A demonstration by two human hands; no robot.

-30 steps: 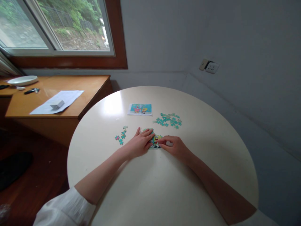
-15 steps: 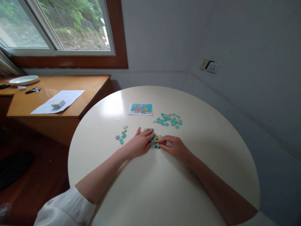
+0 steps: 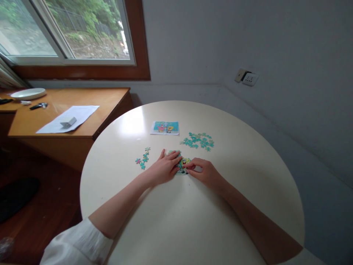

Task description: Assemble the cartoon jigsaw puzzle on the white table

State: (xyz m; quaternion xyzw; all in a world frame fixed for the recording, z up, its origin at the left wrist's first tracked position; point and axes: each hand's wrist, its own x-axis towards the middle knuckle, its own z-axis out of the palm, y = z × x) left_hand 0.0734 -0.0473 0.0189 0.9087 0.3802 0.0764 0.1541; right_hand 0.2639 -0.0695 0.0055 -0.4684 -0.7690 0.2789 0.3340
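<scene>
My left hand (image 3: 164, 168) lies flat with its fingers stretched over a partly joined jigsaw puzzle (image 3: 184, 162), hiding most of its left side. A yellow cartoon figure and green-blue parts show between my hands. At the puzzle's right edge, my right hand (image 3: 205, 172) is closed in a pinch, thumb and forefinger together on a puzzle piece that the fingertips mostly cover. Loose teal puzzle pieces (image 3: 199, 140) are spread beyond my right hand. A smaller group of loose pieces (image 3: 143, 159), one of them pink, lies left of my left hand.
A picture sheet (image 3: 165, 128) with cartoon figures lies on the far part of the round white table (image 3: 182, 221). To the left stands a wooden desk (image 3: 110, 99) with white paper (image 3: 79, 114), a small grey block (image 3: 68, 122) and a white dish (image 3: 29, 94).
</scene>
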